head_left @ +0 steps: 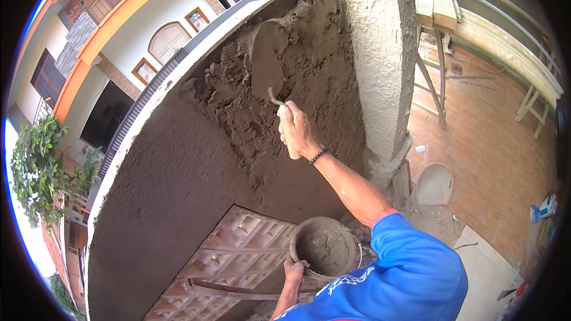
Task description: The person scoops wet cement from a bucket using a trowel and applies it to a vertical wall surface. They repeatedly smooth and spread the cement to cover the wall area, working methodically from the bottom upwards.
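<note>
My right hand [297,129] is closed round the handle of a trowel [267,62], and a dark woven bracelet circles that wrist. The rounded blade lies against rough, lumpy wet mortar [235,107] on the upper part of a wall. Lower down, my left hand [294,270] grips the rim of a bucket [295,240], which holds grey wet mortar [324,251]. Smoother plaster [166,184] covers the wall's left side. Below it is a bare patch of hollow, gridded blocks [238,238], close to the bucket.
A rough pale column [377,53] borders the plaster on the right. Beyond stand wooden trestles [440,71] carrying planks and poles. On the tiled floor [488,119] lie a pale basin [435,184] and a board [485,273]. A strip of wood [238,290] crosses below the blocks.
</note>
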Tool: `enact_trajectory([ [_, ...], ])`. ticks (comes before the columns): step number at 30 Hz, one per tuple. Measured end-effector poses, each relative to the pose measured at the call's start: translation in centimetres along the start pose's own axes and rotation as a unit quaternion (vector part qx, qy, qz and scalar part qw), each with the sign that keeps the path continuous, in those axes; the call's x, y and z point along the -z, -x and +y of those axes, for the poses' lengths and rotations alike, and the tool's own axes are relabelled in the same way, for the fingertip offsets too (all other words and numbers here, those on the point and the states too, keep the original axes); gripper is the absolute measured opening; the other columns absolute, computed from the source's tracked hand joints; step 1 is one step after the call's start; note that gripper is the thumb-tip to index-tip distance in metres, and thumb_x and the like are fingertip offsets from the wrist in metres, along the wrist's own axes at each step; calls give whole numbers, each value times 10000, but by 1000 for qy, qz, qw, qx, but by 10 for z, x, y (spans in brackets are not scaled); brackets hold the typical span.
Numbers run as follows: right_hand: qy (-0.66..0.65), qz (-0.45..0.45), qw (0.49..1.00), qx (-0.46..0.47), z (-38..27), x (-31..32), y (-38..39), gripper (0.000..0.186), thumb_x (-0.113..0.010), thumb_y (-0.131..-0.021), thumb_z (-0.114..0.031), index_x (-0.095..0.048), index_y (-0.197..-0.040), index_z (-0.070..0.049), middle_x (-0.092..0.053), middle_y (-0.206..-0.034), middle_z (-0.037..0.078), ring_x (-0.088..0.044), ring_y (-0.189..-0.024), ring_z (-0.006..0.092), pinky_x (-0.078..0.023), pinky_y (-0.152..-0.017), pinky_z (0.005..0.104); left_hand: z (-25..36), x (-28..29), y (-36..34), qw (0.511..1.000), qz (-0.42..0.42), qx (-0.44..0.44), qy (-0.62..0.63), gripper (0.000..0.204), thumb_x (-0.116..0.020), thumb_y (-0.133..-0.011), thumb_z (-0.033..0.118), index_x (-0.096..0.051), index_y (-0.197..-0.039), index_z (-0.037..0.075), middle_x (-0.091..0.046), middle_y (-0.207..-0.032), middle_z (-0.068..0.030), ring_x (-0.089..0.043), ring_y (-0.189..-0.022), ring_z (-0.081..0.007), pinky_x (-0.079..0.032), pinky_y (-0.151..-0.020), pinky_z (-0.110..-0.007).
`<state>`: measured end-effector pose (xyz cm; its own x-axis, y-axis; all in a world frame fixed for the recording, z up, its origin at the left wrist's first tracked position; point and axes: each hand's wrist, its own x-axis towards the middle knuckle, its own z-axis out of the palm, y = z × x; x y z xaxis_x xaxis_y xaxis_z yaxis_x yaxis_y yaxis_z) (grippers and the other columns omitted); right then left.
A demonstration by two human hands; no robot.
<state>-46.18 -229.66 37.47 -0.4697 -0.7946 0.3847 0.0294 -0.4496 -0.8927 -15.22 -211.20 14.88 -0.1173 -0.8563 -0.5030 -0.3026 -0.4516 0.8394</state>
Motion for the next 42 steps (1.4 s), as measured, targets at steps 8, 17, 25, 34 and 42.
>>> enact_trajectory([
  [8, -239, 44, 968, -59, 23, 62, 20, 372, -384, -996, -439, -497, -891, -100, -536, -581, 43, -508, -389, 134, -426, -308, 279, -17, -2, -5, 998, 5, -8, 61, 587, -578, -591, -130, -576, -1170, -31, -643, -976, -93, -601, -831, -211, -501, -705, -316],
  [17, -313, 95, 938, -114, -96, 5, -67, 345, -406, -962, -406, -464, -882, -75, -519, -590, 65, -541, -436, 186, -469, -369, 363, -7, 0, 6, 998, 24, -10, 56, 550, -583, -592, -135, -592, -1132, -31, -649, -932, -88, -603, -774, -203, -502, -665, -310],
  [25, -34, -21, 999, -28, -53, -40, 8, 366, -347, -1022, -362, -421, -866, -39, -506, -531, 70, -547, -410, 192, -429, -348, 334, 11, 2, 12, 999, 28, 29, 30, 572, -575, -584, -152, -574, -1147, -45, -634, -971, -84, -587, -810, -197, -496, -702, -302],
  [34, 311, -73, 918, 236, 45, 44, 58, 253, -469, -966, -262, -502, -952, -12, -565, -678, 186, -599, -565, 367, -482, -510, 435, -11, 7, 7, 993, 39, -14, 114, 605, -580, -592, -154, -562, -1187, -47, -636, -981, -89, -588, -828, -199, -497, -716, -308],
  [42, 511, -9, 770, 381, -32, 159, -109, 252, -492, -963, -305, -522, -923, -59, -601, -711, 126, -623, -572, 279, -541, -498, 370, -2, 9, 12, 997, 38, -6, 72, 608, -568, -600, -168, -555, -1195, -43, -641, -984, -87, -592, -808, -191, -502, -686, -296],
])
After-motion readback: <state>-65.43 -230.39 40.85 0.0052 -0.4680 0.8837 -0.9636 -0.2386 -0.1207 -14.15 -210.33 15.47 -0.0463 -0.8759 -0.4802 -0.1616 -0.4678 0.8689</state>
